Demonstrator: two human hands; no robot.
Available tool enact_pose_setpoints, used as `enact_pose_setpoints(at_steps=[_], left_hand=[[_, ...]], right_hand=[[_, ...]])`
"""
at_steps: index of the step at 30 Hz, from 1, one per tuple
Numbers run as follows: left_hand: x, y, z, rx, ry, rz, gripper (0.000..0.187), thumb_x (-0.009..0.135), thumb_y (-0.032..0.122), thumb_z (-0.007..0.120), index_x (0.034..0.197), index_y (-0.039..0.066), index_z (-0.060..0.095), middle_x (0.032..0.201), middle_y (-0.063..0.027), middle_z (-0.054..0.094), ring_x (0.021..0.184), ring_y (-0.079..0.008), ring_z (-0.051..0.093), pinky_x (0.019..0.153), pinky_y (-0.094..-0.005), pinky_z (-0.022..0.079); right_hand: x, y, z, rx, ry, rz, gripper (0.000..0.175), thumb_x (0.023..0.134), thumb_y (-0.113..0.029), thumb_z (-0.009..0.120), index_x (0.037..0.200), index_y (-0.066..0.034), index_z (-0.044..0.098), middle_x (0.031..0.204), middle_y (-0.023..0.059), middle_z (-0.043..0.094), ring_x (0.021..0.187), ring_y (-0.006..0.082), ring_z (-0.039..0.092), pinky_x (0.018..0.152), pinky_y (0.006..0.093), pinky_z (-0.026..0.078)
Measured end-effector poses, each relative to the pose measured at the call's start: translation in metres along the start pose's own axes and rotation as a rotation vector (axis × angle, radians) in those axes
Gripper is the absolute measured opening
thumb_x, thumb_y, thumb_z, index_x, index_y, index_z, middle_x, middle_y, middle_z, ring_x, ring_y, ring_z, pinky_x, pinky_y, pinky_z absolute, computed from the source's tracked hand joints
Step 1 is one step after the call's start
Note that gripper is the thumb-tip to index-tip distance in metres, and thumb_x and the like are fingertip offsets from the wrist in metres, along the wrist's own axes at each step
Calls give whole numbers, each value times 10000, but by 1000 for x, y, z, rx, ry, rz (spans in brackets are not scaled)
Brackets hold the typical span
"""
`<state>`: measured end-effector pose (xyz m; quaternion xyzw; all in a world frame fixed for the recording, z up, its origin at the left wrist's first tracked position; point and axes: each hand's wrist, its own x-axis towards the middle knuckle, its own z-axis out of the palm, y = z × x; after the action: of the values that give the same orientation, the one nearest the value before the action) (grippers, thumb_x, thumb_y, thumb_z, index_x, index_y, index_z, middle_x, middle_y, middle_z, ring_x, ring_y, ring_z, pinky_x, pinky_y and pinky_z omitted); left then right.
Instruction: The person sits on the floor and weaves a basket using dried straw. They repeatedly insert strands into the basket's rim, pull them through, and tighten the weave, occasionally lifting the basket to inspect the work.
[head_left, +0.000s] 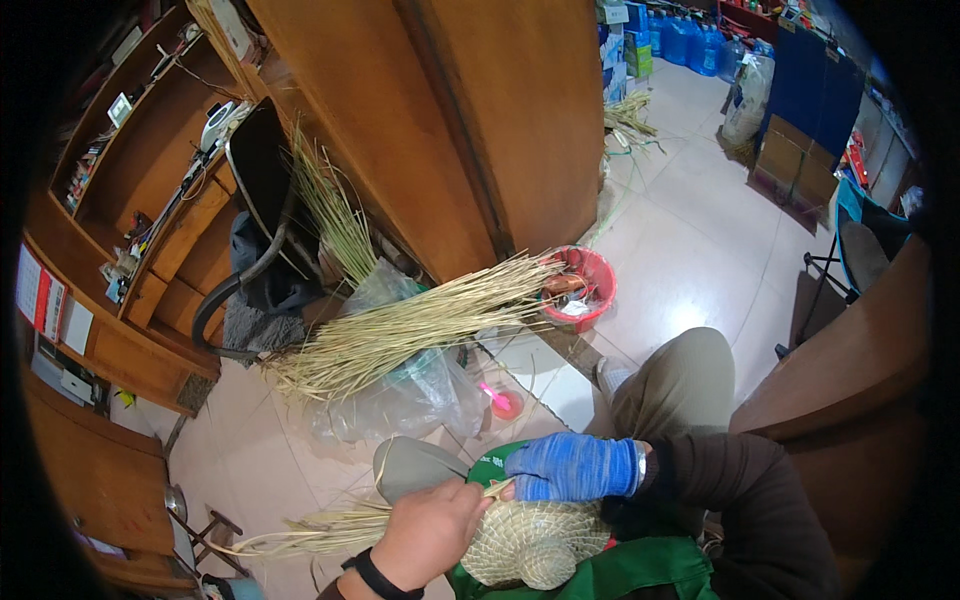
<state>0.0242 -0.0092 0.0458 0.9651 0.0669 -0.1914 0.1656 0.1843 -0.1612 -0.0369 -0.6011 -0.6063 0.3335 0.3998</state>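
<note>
A round woven straw piece (536, 529) with a raised knob lies in my lap over a green apron (652, 566). My left hand (435, 525), bare and with a black wristband, pinches straw strands at the piece's upper edge. Loose straw ends (322, 531) trail out to the left beyond it. Close beside it, my right hand (570, 466), in a blue knitted glove with the thumb tip showing, grips the same edge and strands; its fingers are partly hidden.
A large bundle of dry straw (405, 330) rests on a clear plastic bag (420, 397) ahead. Nearby stand a red bucket (604, 292) and a small pink container (508, 406). A wooden cabinet (465, 127) rises beyond, a black-framed chair (259, 172) at left, a folding chair (862, 247) at right.
</note>
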Motion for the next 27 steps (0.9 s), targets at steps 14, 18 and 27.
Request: enact_pose_setpoints(at_steps=[14,18,27], left_hand=[[-9,-51,12,199,492,-26,192,786,118,660,947,29,605,849,-135,626,785,-346,612,808,-445,482],[-19,-88,-25,536,1090,-384,395,830,-18,570,1220,-15,510,1243,-189,558,1201,-320,507,1078,-437,315],[150,-149,-43,103,914,90,146,768,47,686,910,23,667,965,-147,650,971,-327,584,879,-403,446]], right_hand=[[18,44,-11,142,97,-42,356,939,-358,554,884,-13,622,794,189,629,745,372,608,656,421,486],[2,52,-75,14,295,-86,244,972,-252,507,987,-46,637,931,131,652,841,295,641,707,383,508],[-14,84,-229,1283,1179,-669,303,969,-306,494,1094,-40,572,927,109,632,763,199,619,659,319,520]])
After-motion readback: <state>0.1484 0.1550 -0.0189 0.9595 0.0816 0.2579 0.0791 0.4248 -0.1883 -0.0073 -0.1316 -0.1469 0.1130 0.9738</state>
